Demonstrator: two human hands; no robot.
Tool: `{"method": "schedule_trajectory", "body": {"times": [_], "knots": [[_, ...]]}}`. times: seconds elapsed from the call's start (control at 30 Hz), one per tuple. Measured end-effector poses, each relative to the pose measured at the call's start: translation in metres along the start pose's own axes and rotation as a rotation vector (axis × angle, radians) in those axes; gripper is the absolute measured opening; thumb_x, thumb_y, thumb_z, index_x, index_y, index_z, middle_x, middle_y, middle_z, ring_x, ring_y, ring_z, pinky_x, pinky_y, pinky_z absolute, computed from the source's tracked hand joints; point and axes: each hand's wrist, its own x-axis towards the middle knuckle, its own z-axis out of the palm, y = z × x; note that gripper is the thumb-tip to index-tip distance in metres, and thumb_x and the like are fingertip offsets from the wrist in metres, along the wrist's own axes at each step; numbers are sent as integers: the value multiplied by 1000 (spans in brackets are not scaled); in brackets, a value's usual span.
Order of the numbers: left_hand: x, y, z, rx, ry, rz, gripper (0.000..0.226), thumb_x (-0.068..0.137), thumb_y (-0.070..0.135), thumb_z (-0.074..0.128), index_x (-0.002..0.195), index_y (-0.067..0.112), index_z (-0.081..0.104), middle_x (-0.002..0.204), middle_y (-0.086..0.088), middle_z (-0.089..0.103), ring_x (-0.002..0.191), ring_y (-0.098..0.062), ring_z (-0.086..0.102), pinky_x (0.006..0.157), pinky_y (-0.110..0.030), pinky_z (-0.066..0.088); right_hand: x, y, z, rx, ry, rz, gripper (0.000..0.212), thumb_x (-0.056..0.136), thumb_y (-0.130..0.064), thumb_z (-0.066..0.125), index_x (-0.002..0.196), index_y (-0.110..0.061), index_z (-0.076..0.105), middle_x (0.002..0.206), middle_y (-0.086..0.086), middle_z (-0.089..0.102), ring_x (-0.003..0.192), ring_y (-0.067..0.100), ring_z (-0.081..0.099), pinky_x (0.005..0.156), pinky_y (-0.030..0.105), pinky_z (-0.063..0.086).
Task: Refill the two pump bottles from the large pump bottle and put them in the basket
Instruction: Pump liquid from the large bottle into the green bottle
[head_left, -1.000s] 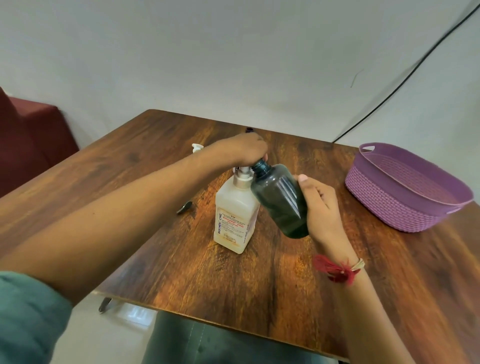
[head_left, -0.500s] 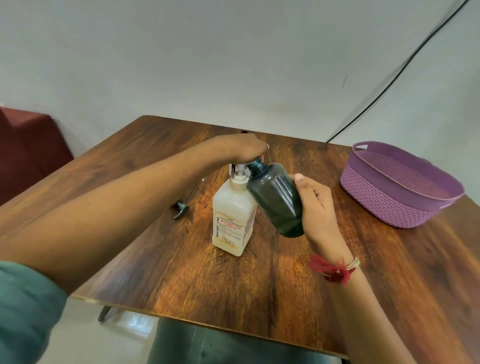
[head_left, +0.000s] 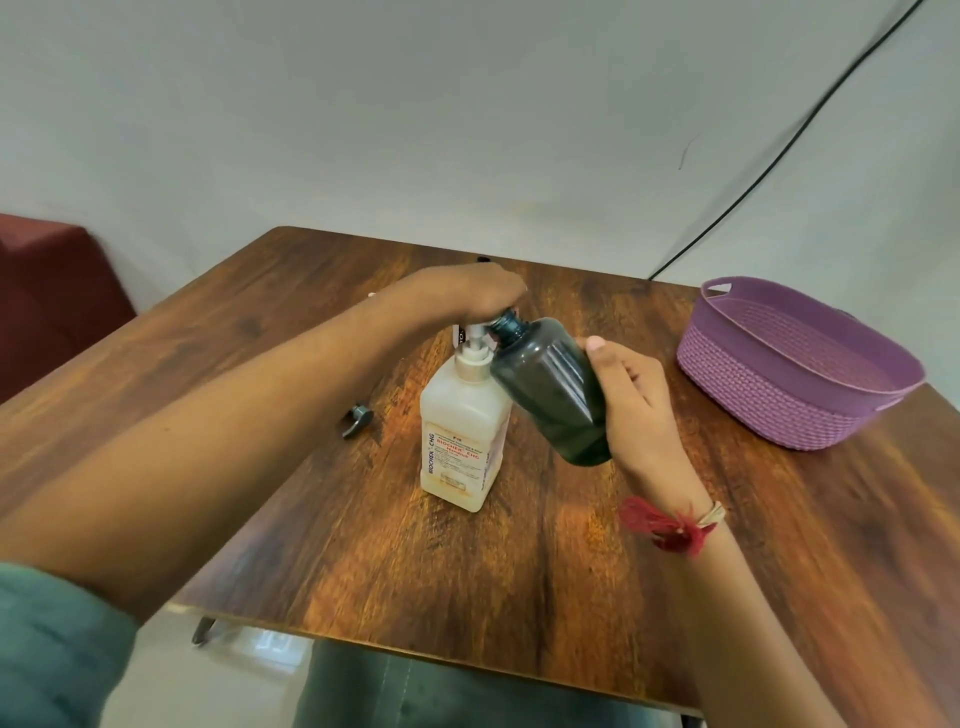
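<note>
A large whitish pump bottle (head_left: 462, 441) with a red-lettered label stands upright mid-table. My left hand (head_left: 467, 293) lies on top of its pump head and covers it. My right hand (head_left: 631, 395) grips a dark grey bottle (head_left: 550, 389), tilted with its open neck up against the pump spout under my left hand. A dark pump cap (head_left: 357, 418) lies loose on the table left of the large bottle. The second small bottle is mostly hidden behind my left hand. The purple woven basket (head_left: 769, 400) sits at the right with nothing in it.
The wooden table (head_left: 467, 561) ends close to me at its front edge. A black cable (head_left: 779, 156) runs down the wall at the back right. A dark red seat (head_left: 47, 280) stands at the far left.
Both hands stay on the bottles. The pump head sits slightly higher under my left hand than half a second ago. The camera view has tilted down a little.
</note>
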Motion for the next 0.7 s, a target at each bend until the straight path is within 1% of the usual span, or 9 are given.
{"method": "schedule_trajectory", "body": {"times": [0.07, 0.17, 0.23, 0.33, 0.37, 0.43, 0.5, 0.6, 0.7], "knots": [[-1, -3, 3, 37, -24, 4, 26, 100, 16, 34, 90, 6, 56, 86, -9, 51, 63, -10, 40, 55, -17, 34, -1, 3, 0, -21, -19, -2, 35, 97, -28, 37, 85, -23, 69, 61, -8, 61, 57, 9, 53, 55, 23, 40], [-1, -2, 7, 108, -47, -2, 30, 100, 17, 33, 72, 15, 44, 74, -3, 45, 60, -9, 37, 51, -17, 32, -6, 7, 1, -2, -17, 16, 36, 102, -21, 36, 87, -22, 69, 61, -7, 61, 57, 9, 53, 56, 25, 41], [-3, 0, 4, 115, -43, 10, 28, 100, 16, 33, 76, 12, 47, 75, -4, 46, 61, -10, 38, 53, -18, 33, -7, 5, 2, 5, -13, 21, 37, 102, -19, 36, 85, -23, 69, 61, -6, 61, 57, 9, 53, 56, 24, 40], [-5, 3, -3, 28, -76, -2, 29, 99, 12, 35, 108, -9, 53, 85, -12, 48, 63, -12, 41, 55, -19, 38, -4, 0, 3, 9, 0, 19, 36, 98, -28, 36, 83, -24, 69, 63, -3, 60, 58, 13, 53, 55, 25, 40], [-4, 3, -3, 21, -75, 2, 30, 98, 12, 35, 110, -10, 52, 87, -13, 47, 63, -12, 41, 55, -19, 37, -2, -1, 2, 6, 4, 16, 36, 98, -29, 36, 83, -24, 69, 63, -1, 60, 59, 14, 52, 55, 27, 39], [-1, 0, -1, 6, -39, -7, 25, 99, 14, 34, 91, 0, 54, 82, -11, 48, 62, -12, 41, 56, -20, 37, -1, 0, 1, -15, -2, 6, 36, 98, -28, 36, 84, -25, 69, 65, 0, 61, 59, 15, 53, 56, 28, 40], [0, -3, 5, 25, -5, -6, 28, 99, 16, 33, 75, 13, 47, 75, -5, 47, 62, -12, 41, 57, -22, 36, -5, 3, 1, -23, -18, 17, 36, 99, -25, 36, 87, -24, 70, 65, -2, 62, 60, 13, 54, 56, 27, 40], [-1, -3, 7, 63, -43, 6, 24, 98, 16, 33, 81, 12, 48, 81, -7, 50, 66, -12, 41, 59, -21, 36, -8, 5, 1, -4, -13, 43, 38, 102, -19, 35, 85, -23, 69, 61, -8, 61, 58, 7, 53, 55, 21, 40], [-4, 1, -1, 107, -68, 33, 21, 99, 14, 36, 100, 1, 52, 92, -13, 50, 66, -12, 41, 58, -18, 36, -5, 0, 2, 0, -5, 18, 38, 101, -23, 36, 80, -20, 68, 59, -7, 57, 55, 8, 49, 54, 22, 38]]}}
